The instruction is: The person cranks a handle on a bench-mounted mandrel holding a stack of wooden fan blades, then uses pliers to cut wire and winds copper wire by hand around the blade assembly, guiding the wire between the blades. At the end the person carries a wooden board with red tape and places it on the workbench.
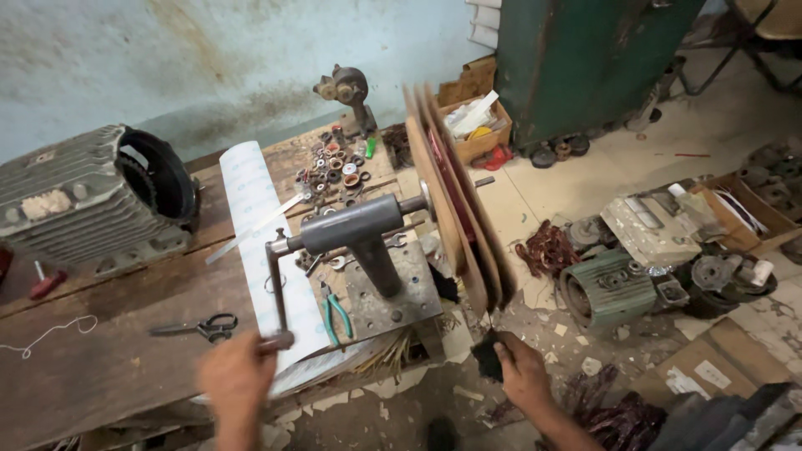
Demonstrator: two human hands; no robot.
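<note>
A hand-cranked winding machine stands on a metal plate at the bench's front edge. My left hand grips the crank handle at the bottom of its swing; the hand is blurred. Wooden discs sit on the machine's shaft to the right. My right hand hangs below the discs, closed on a small dark object whose kind I cannot tell.
On the wooden bench lie black scissors, green-handled pliers, a roll of white sheet, several small rings and washers and a grey motor housing. Motors and copper wire litter the floor at right.
</note>
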